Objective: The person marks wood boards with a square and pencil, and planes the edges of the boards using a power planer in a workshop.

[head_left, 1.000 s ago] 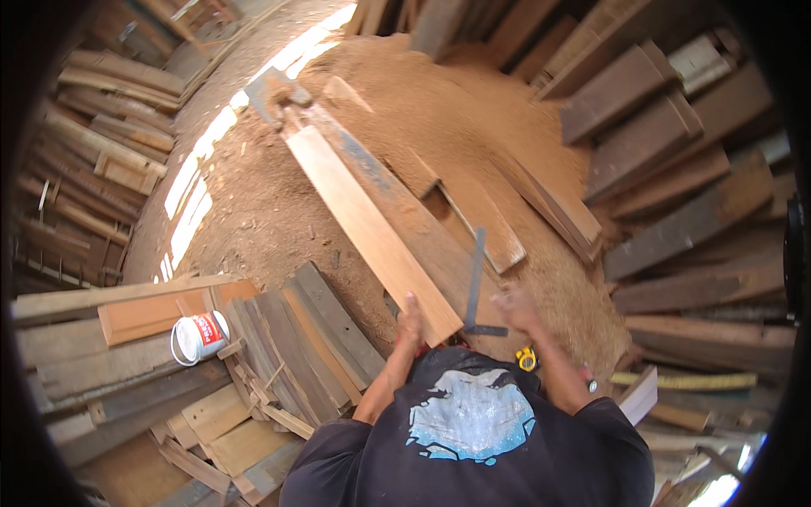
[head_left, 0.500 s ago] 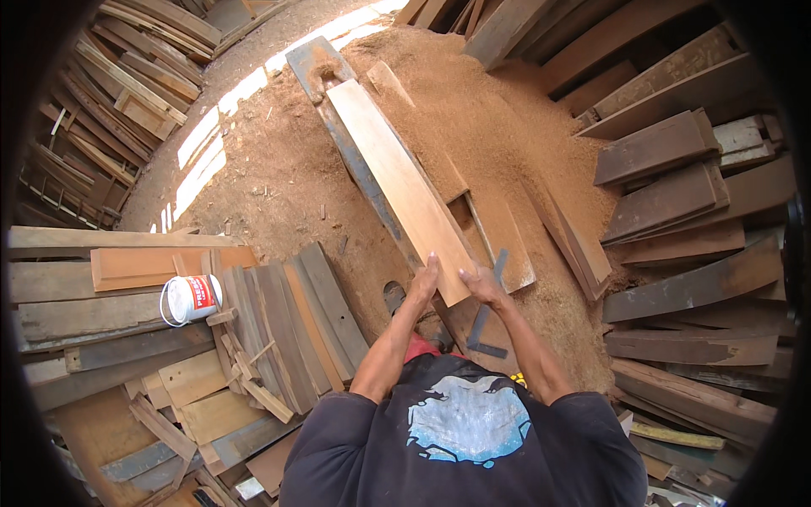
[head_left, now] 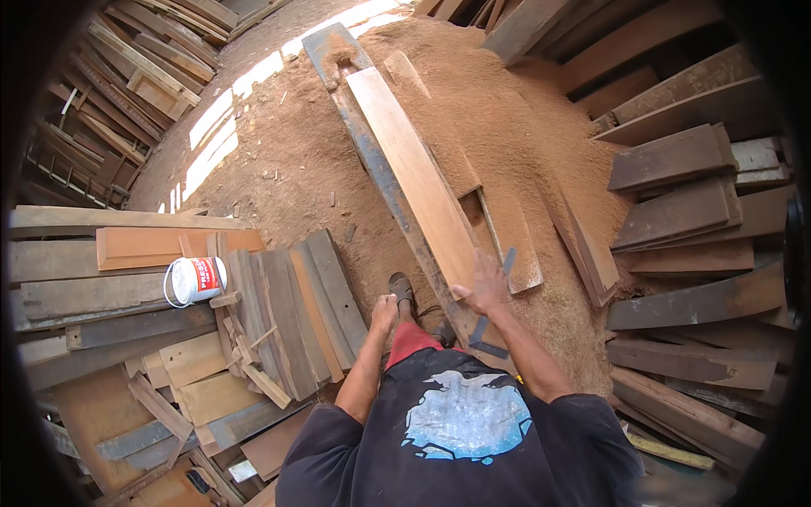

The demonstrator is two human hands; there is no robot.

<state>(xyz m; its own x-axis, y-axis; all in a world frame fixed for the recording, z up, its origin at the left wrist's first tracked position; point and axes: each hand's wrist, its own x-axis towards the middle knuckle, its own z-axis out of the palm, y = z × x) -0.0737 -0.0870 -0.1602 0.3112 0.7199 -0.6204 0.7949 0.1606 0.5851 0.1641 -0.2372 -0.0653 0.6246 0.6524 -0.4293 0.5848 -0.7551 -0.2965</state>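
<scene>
A long pale wooden board [head_left: 414,177] lies lengthwise on a narrow dark bench [head_left: 372,152], its near end close to my body. My right hand [head_left: 483,287] rests on the board's near right corner, fingers stretched out and thumb apart. Beside and partly beneath that hand is a dark metal carpenter's square [head_left: 480,329], one arm pointing up past the fingers. Away from the board, my left hand [head_left: 384,313] is closed in front of my left leg. What it holds, if anything, is too small to make out.
Sawdust [head_left: 507,127] covers the ground right of the bench, around offcuts and a thin board [head_left: 583,245]. Stacked planks [head_left: 676,211] line the right side. At left, a white bucket [head_left: 193,281] sits on more planks [head_left: 279,313]. My sandalled foot [head_left: 400,287] stands beside the bench.
My left hand has let go of the board and moved left and down, closing. The right hand has loosened from the board's edge and lies over its corner.
</scene>
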